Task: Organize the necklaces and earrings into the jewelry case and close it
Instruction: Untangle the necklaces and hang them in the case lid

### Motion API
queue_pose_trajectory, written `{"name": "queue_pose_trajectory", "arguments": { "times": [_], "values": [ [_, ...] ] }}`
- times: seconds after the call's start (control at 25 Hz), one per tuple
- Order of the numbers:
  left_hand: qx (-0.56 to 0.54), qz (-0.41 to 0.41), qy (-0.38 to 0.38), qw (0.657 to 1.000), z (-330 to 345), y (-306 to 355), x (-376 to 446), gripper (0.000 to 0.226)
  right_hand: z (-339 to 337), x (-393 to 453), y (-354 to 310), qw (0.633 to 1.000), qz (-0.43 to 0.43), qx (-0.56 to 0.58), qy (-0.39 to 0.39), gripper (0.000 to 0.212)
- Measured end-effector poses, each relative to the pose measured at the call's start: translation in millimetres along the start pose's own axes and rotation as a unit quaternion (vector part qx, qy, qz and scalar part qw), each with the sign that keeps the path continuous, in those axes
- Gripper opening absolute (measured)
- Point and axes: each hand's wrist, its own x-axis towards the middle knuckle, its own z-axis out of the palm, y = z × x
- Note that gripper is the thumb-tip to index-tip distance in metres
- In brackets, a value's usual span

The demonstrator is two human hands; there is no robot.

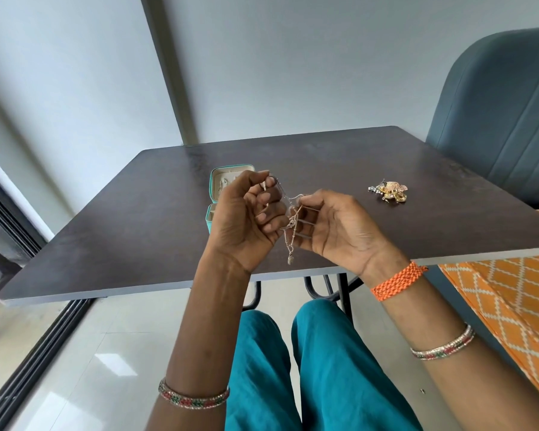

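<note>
Currently the step in hand appears to be untangling or straightening a necklace (290, 234) before stowing it. The left hand (246, 216) and the right hand (333, 225) are raised above the near edge of the table (137, 228), both with fingers curled and pinching the fine chain between fingertips. The chain spans the gap between the hands, and a small pendant hangs from it just below them.

The jewelry case (213, 194) lies open on the table, directly behind the left hand and partly hidden by it. Its teal shell shows a pale lining. Some thin pieces of jewelry appear to sit in the far half. The contents of the near half cannot be determined.

A cluster of gold-toned earrings (388, 190) rests on the table, well to the right of the case and untouched.

The next move likely calls for freeing the chain fully, then carrying it back to the case and laying it in without snagging. The earrings and the closing of the lid remain to be done.
</note>
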Motion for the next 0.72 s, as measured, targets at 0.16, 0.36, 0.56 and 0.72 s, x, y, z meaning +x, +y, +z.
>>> {"name": "queue_pose_trajectory", "arguments": {
  "times": [0.16, 0.36, 0.56, 0.72],
  "values": [
    [-0.046, 0.026, 0.011, 0.999, -3, 0, -3, 0.018, 1, 3, -4, 0.992, -0.026, 0.120, -0.004, 0.004],
    [-0.136, 0.058, 0.048, 0.988, -6, 5, -9, 0.021, 1, 9, -10, 0.989, -0.028, 0.140, 0.037, 0.031],
    [-0.208, 0.101, 0.022, 0.973, -7, 10, -17, 0.022, 7, 5, -5, 0.982, -0.034, 0.181, 0.045, 0.027],
    [-0.256, 0.168, 0.021, 0.952, -9, 6, -15, 0.022, 13, 0, 5, 0.992, -0.105, 0.000, 0.066, 0.026]
  ]
}}
